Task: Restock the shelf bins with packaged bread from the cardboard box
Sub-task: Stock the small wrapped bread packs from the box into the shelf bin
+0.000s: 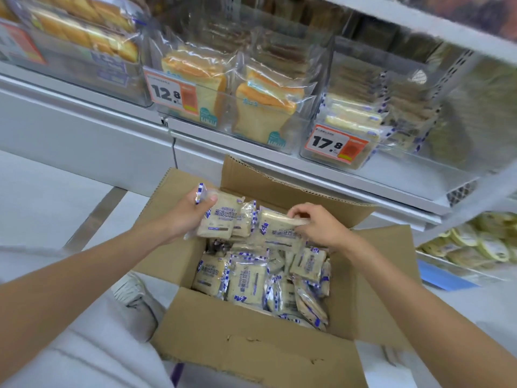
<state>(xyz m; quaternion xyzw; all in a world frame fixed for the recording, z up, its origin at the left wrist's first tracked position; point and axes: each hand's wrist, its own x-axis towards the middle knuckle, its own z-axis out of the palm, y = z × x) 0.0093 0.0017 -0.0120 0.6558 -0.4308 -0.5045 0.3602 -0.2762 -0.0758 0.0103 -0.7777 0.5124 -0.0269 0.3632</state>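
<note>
box: cardboard box [251,345] on the floor, flaps open, right under the shelf.
box contents: loose bread packets [246,281], jumbled, some flat and some on edge; roughly half full, bottom not visible.
left hand: left hand [187,214] over the box's far left corner, thumb on the face of a held packet [216,222], fingers curled beneath; a second packet may be behind it, cannot tell.
right hand: right hand [316,222] over the far side, thumb and fingertips pinching the top edge of a second packet [277,219], which is not yet clear of the pile.
handling: probably light, soft and easily crushed; the film looks slick. Hold by the flat faces or the sealed end, without squeezing.
target bin: clear bin [377,155] with the 17.8 tag [335,143] holds flat blue-trimmed packets that look like the same product; room on top.
middle bin: 12.8 bin [251,97] holds bagged toast loaves [260,107] standing upright.
left bin: far-left bin [84,68] holds long loaves [84,32], blurred.
</note>
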